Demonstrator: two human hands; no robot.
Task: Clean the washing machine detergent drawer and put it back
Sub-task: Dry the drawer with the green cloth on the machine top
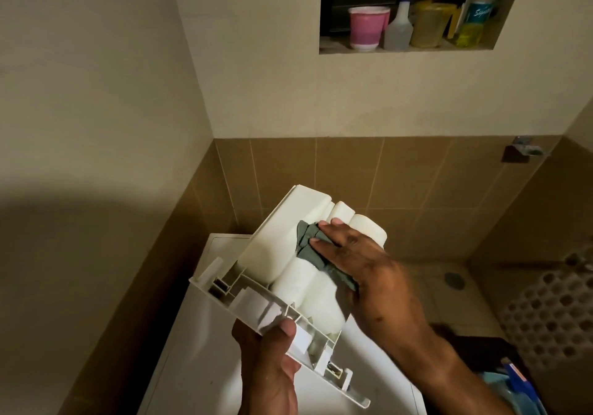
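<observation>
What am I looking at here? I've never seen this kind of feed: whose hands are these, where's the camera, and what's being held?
There is one picture, from a camera worn on a person's head, looking down at their bare hands. No robot is involved. The left hand grips the white detergent drawer by its front panel, turned underside up, above the washing machine top. The right hand presses a grey-green cloth against the drawer's rounded compartments. High on the wall, a niche holds a pink cup, a spray bottle and other containers.

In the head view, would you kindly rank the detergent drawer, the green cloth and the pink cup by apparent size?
1. detergent drawer, far nearer the camera
2. green cloth, partly under the right hand
3. pink cup; these last two look close, so unsure
</observation>
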